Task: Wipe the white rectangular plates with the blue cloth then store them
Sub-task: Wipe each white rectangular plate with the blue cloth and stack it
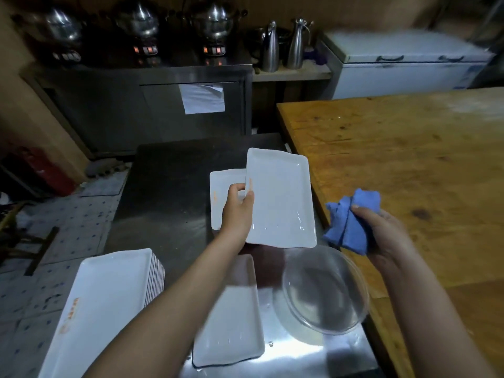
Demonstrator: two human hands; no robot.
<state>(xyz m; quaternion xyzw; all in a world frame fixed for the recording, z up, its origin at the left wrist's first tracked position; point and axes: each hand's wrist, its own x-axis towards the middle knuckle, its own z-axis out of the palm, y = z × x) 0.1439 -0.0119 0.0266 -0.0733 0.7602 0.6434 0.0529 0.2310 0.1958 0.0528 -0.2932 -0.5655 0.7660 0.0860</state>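
My left hand (237, 209) grips the left edge of a white rectangular plate (282, 199), holding it above the steel counter (163, 192). A second white plate (220, 195) lies flat on the counter just behind and left of it. My right hand (380, 231) holds the folded blue cloth (351, 222), a little to the right of the held plate and apart from it. A tall stack of white plates (109, 296) stands at the near left. Another plate (231, 317) lies near the front, under my left forearm.
A clear glass bowl (324, 290) sits on the counter below the cloth. A wooden table (409, 165) runs along the right. Steel cabinet (163, 105) with kettles stands behind, plus flasks (283, 46) and a white chest freezer (403, 66).
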